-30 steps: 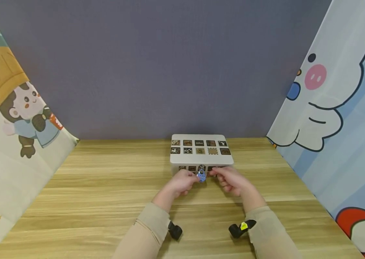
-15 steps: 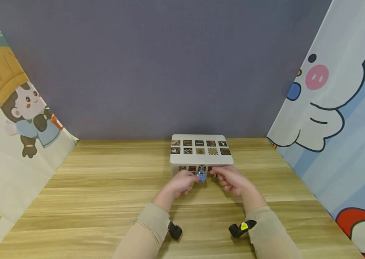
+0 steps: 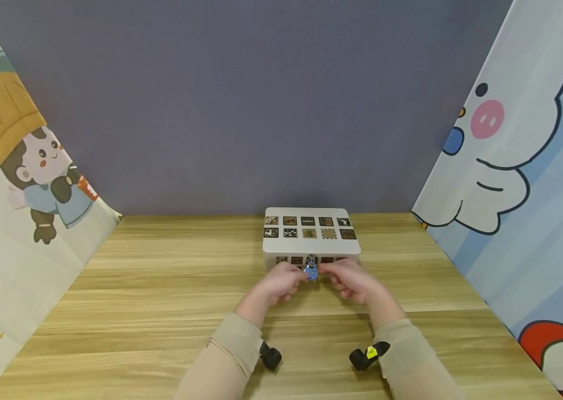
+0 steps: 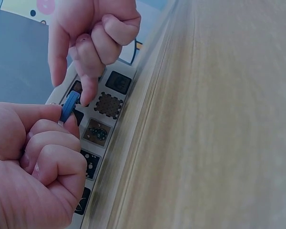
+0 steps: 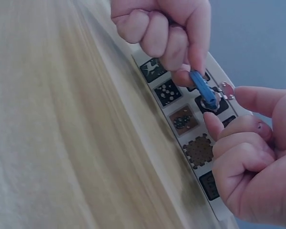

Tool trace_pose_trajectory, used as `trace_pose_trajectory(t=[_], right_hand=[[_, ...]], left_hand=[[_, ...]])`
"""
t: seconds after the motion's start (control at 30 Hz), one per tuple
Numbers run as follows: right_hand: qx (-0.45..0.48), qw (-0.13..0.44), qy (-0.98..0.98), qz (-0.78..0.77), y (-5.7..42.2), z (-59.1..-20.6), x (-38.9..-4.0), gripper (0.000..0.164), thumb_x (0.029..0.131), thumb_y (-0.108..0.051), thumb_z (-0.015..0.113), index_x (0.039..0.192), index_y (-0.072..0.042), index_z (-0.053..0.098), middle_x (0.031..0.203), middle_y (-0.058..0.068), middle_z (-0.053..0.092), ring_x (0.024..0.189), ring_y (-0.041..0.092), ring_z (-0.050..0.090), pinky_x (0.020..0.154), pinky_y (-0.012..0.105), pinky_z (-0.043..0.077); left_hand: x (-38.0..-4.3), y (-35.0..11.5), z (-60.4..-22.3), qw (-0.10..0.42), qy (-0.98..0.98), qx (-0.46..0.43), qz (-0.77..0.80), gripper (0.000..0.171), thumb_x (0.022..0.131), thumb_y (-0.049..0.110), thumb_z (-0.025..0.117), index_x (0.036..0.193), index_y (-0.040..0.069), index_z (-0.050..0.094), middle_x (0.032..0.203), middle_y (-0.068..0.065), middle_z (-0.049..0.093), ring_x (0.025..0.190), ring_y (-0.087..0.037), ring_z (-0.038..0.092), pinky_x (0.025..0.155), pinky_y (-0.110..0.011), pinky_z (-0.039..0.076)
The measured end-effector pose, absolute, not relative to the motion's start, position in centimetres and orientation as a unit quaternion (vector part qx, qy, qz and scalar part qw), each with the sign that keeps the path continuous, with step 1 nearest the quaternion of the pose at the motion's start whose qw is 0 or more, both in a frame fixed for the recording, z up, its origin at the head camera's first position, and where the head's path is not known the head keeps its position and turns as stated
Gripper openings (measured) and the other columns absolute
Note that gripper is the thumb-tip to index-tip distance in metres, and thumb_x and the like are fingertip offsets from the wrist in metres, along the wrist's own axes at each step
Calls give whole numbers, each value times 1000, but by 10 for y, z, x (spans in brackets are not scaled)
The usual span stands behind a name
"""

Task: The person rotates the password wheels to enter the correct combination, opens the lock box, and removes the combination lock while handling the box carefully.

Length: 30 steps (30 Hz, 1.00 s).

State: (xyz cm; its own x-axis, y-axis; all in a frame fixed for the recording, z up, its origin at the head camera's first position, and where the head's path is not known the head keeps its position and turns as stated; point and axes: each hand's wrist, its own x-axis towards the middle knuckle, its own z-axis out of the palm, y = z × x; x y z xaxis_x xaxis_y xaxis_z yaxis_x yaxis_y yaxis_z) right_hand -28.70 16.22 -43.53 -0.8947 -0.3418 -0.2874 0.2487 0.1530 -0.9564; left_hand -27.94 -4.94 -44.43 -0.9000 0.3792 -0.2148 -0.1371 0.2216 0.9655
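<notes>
A small blue padlock (image 3: pixel 311 271) hangs at the metal clasp (image 5: pixel 227 89) on the front of a white box (image 3: pixel 311 245) printed with little square pictures. My left hand (image 3: pixel 281 280) pinches the padlock's left edge between thumb and index finger, the other fingers curled in. To the right of the lock, my right hand (image 3: pixel 353 278) holds its thumb and index finger apart with nothing between them. In the right wrist view its index fingertip (image 5: pixel 212 125) is just beside the padlock (image 5: pixel 204 89), and its thumb (image 5: pixel 255 98) points at the clasp. Its remaining fingers are bent.
The box stands near the back of a wood-grain table (image 3: pixel 161 300), in front of a grey panel (image 3: pixel 241 111). Cartoon-printed sheets (image 3: pixel 501 183) border both sides. A black wrist camera (image 3: pixel 270 356) sits by each sleeve cuff.
My right hand has shifted a little left, bringing its fingertips closer to the padlock. The left hand keeps its pinch on the padlock, and the box stays in place.
</notes>
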Motion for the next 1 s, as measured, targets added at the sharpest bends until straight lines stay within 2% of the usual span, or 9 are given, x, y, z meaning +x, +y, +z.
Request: trace_pose_trajectory(t=[0.07, 0.17, 0.2, 0.3, 0.4, 1.0], right_hand=[[-40, 229, 732, -641, 160, -437, -287, 33, 89, -33, 63, 87, 0, 62, 53, -5, 32, 42, 8, 24, 37, 21, 22], [-52, 229, 736, -635, 157, -439, -285, 35, 89, -32, 63, 83, 2, 58, 53, -5, 31, 42, 8, 24, 37, 21, 22], [-52, 229, 737, -633, 156, -440, -285, 36, 88, -32, 63, 83, 3, 57, 53, -5, 31, 42, 8, 24, 37, 21, 22], [-54, 226, 743, -628, 154, -440, -284, 40, 89, -30, 63, 97, 9, 59, 54, -5, 32, 42, 8, 25, 36, 21, 22], [-59, 224, 748, -621, 153, -440, -283, 42, 89, -29, 63, 101, 11, 59, 54, -5, 32, 42, 8, 25, 36, 21, 23], [-71, 232, 731, -638, 151, -445, -286, 38, 91, -29, 60, 94, 9, 56, 55, -4, 34, 42, 8, 26, 37, 21, 22]], left_hand=[[-279, -50, -444, 209, 752, 80, 620, 28, 92, 23, 57, 103, -2, 65, 51, 7, 34, 40, -7, 28, 37, -21, 27], [-278, -50, -443, 210, 752, 79, 620, 27, 92, 22, 57, 103, -1, 65, 50, 7, 34, 39, -7, 28, 37, -21, 27], [-278, -50, -443, 211, 751, 78, 621, 27, 92, 22, 57, 103, -1, 65, 50, 7, 34, 39, -7, 28, 37, -21, 27], [-278, -50, -442, 213, 750, 78, 622, 27, 92, 22, 57, 103, -1, 65, 50, 7, 34, 39, -7, 28, 37, -21, 27], [-278, -50, -442, 213, 749, 79, 622, 27, 93, 22, 56, 103, -1, 65, 50, 7, 34, 40, -8, 28, 37, -21, 27], [-282, -49, -446, 206, 750, 76, 624, 29, 91, 24, 59, 101, -1, 67, 48, 7, 32, 38, -7, 26, 36, -21, 25]])
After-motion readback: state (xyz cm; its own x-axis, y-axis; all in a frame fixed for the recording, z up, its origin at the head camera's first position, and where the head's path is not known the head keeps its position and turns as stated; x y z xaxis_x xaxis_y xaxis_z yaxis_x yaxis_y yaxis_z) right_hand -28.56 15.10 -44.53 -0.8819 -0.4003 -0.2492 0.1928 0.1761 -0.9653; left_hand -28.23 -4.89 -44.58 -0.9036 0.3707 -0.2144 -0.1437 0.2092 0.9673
